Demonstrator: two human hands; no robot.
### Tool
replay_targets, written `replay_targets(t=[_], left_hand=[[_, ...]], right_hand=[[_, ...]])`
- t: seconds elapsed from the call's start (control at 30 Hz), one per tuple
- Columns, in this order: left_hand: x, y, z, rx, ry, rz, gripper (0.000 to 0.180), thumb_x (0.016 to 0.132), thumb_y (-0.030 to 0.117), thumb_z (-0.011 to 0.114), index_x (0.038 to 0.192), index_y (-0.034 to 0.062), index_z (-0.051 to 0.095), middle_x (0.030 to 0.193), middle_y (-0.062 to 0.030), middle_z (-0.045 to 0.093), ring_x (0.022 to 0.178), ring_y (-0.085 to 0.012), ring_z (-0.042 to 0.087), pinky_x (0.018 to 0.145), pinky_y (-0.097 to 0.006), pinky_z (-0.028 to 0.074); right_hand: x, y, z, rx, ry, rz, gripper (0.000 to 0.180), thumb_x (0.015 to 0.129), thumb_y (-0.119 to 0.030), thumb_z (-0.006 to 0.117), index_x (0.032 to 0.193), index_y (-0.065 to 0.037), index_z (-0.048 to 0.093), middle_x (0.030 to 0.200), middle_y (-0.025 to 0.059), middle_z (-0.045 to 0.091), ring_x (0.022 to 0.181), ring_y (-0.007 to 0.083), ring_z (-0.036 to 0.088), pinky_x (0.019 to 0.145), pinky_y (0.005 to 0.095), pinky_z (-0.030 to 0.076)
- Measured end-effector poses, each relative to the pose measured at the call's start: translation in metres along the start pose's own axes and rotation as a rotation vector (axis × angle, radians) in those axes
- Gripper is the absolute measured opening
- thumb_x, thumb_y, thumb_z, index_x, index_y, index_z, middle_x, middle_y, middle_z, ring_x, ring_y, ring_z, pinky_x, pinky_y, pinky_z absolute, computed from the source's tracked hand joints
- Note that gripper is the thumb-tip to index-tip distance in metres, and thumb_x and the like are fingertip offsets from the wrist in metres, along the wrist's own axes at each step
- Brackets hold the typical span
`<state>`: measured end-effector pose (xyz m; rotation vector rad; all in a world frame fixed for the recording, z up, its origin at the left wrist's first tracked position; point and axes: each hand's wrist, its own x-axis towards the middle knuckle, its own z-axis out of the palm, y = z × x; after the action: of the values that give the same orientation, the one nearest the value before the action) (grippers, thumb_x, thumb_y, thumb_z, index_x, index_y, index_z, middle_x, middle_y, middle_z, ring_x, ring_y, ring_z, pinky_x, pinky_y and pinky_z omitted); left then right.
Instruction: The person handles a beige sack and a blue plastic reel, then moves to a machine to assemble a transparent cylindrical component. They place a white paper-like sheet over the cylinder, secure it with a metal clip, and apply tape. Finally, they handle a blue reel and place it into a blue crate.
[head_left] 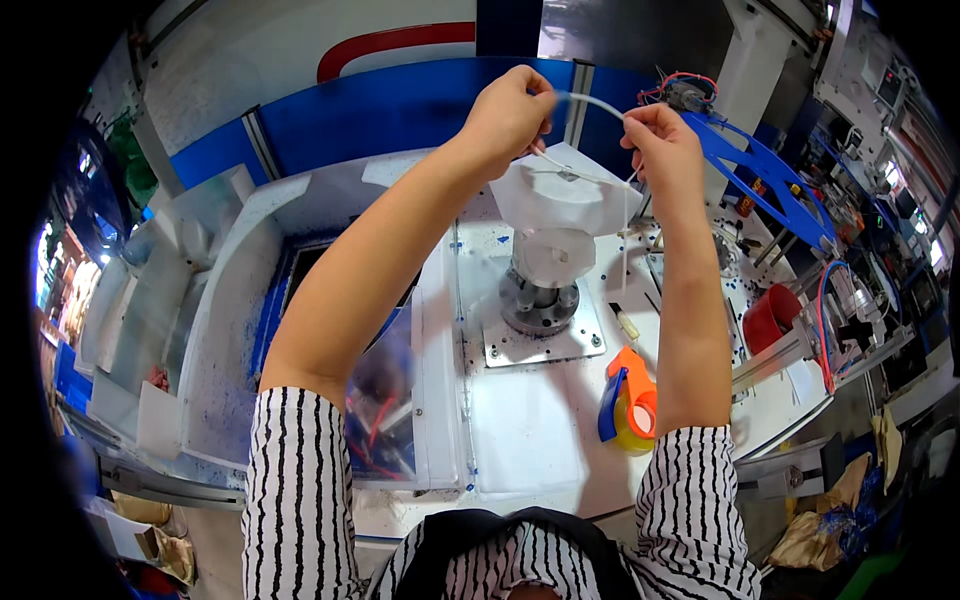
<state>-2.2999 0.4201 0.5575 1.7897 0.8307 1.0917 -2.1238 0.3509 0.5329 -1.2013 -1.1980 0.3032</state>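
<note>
Both my hands are raised above a white-wrapped head [565, 190] on a short metal post [540, 300]. Between them a thin white flexible strand [598, 102] bows upward; whether it is a tube or a cord, I cannot tell. My left hand [510, 115] pinches it, with a slight blur at the fingertips. At the strand's other end, my right hand [665, 150] closes on it with thumb and fingers. More of the thin strand runs below, across the top of the white head, and a length hangs down beside it.
An orange and blue tape dispenser [632, 400] stands by my right forearm. Left of the post is a white-walled bin [230, 330]. A blue slotted arc-shaped plate [765, 175] and a red cup [772, 318] are on the right. Behind runs a blue panel [380, 110].
</note>
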Motion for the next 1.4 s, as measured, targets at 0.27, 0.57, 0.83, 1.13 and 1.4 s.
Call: replay_targets(t=[0.27,0.57,0.83,1.13,1.4], left_hand=[[0.006,-0.042,-0.002,0.887,0.010,0.164,0.013,0.086,0.019,0.062,0.093,0.0080,0.065,0.088,-0.0101,0.069,0.081,-0.0264,0.064,0.070,-0.037,0.049],[0.002,-0.051,0.003,0.866,0.011,0.186,0.016,0.087,0.022,0.060,0.095,0.0093,0.067,0.089,-0.0108,0.069,0.082,-0.0267,0.064,0.070,-0.036,0.049],[0.005,-0.063,0.006,0.870,0.025,0.267,0.022,0.090,0.020,0.054,0.100,0.0173,0.073,0.093,-0.0067,0.069,0.085,-0.0256,0.065,0.073,-0.037,0.052],[0.002,-0.050,0.007,0.966,-0.047,0.211,0.025,0.089,0.030,0.057,0.103,0.0166,0.073,0.098,-0.0053,0.068,0.089,-0.0246,0.064,0.075,-0.035,0.050],[0.005,-0.056,0.002,0.874,-0.087,0.159,0.028,0.090,0.032,0.056,0.104,0.0138,0.072,0.102,-0.0068,0.069,0.091,-0.0256,0.064,0.077,-0.034,0.050]], right_hand=[[0.009,0.040,0.013,-0.608,-0.132,-0.090,0.013,0.078,-0.012,0.063,0.088,-0.003,0.067,0.076,0.0093,0.067,0.071,0.0203,0.063,0.068,0.0308,0.048],[0.003,0.046,0.016,-0.654,-0.109,-0.132,0.015,0.078,-0.010,0.059,0.087,-0.004,0.069,0.074,0.0122,0.066,0.068,0.0244,0.063,0.064,0.0319,0.048],[0.004,0.051,0.016,-0.644,-0.117,-0.200,0.019,0.078,-0.008,0.054,0.090,-0.005,0.069,0.076,0.0150,0.065,0.068,0.0263,0.062,0.065,0.0327,0.048],[0.008,0.055,0.015,-0.678,-0.145,-0.222,0.021,0.079,-0.009,0.053,0.092,-0.005,0.069,0.078,0.0161,0.066,0.069,0.0268,0.063,0.066,0.0328,0.048],[0.002,0.058,0.009,-0.566,-0.163,-0.120,0.024,0.085,-0.015,0.052,0.097,-0.004,0.069,0.088,0.0137,0.066,0.080,0.0257,0.062,0.074,0.0337,0.048]])
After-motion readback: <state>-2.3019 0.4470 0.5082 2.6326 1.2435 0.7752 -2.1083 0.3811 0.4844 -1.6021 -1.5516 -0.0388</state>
